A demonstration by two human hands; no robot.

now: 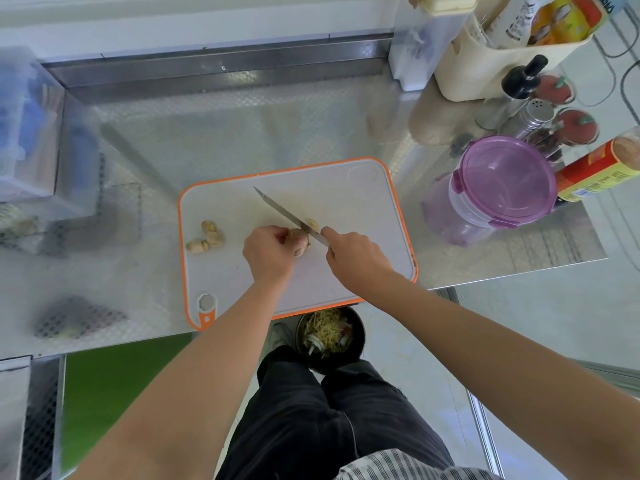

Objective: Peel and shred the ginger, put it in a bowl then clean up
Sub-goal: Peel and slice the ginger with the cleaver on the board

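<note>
Kitchen, food-prep spot. Patterned metal counter (242,133) with raised steel back edge. White cutting board (346,202) with orange rim lies on it; knife (280,211) and ginger (211,235) at board. Right side of counter crowded with cooking stores: cream caddy (485,71) stuffed with sauce bottles (512,19), metal shaker (535,114), red-lidded jars (578,126), purple-lidded tub (502,178), red-and-yellow can (595,168). Dark bin (360,344) on floor below counter edge, holding vegetable scraps. Home or commercial kitchen: cannot tell.
</note>
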